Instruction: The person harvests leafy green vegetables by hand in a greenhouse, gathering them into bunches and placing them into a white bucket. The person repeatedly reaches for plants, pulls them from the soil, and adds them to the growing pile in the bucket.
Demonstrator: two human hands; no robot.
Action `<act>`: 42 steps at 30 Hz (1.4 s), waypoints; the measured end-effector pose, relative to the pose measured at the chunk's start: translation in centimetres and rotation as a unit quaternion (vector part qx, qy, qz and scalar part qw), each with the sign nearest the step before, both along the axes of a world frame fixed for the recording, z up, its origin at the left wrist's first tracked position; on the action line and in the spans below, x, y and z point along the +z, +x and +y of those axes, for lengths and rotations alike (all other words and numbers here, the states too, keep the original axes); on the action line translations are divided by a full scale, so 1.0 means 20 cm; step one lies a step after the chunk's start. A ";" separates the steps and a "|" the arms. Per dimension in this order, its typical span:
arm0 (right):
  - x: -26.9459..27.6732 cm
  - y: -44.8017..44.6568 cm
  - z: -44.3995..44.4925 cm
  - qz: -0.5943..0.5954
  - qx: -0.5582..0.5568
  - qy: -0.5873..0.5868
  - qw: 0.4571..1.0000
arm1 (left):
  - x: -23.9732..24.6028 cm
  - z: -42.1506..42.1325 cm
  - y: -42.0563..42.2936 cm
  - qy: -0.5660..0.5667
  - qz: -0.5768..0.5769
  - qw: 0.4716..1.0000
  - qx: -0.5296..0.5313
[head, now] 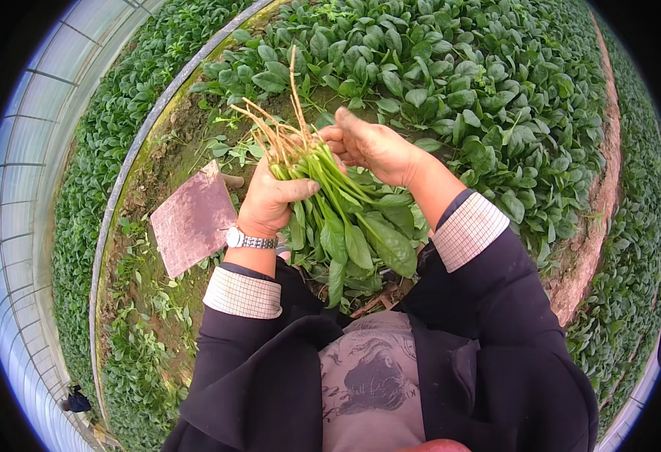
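Observation:
A bunch of leafy green spinach plants (330, 198) is held in my left hand (271, 195), its thumb across the pale green stems. The long tan roots (274, 133) point up and away, while the broad leaves hang down towards my lap. My right hand (367, 144) is at the right side of the root ends. Its thumb is raised apart from the half-curled fingers, and nothing shows between them. The fingertips are close against the bunch; whether they touch it is unclear. Left of my left wrist is a flat, squarish, soil-stained blade (195, 220) with a short handle (232, 181).
Dense spinach (477, 101) grows ahead and to the right, beside a bare soil furrow (604, 198). A grey hose (132, 152) curves along the left. Beyond it stands the greenhouse's ribbed plastic wall (19, 192). A dark-clothed person (76, 400) is far off at lower left.

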State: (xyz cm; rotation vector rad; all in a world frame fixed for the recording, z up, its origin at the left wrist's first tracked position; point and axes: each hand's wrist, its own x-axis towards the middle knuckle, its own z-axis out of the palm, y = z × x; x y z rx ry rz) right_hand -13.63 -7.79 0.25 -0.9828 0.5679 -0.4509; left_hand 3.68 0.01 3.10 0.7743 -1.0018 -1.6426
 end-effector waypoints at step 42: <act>-1.87 -0.97 -0.43 0.804 0.412 -0.374 0.212 | -0.12 -0.09 0.32 0.071 -0.135 0.987 0.056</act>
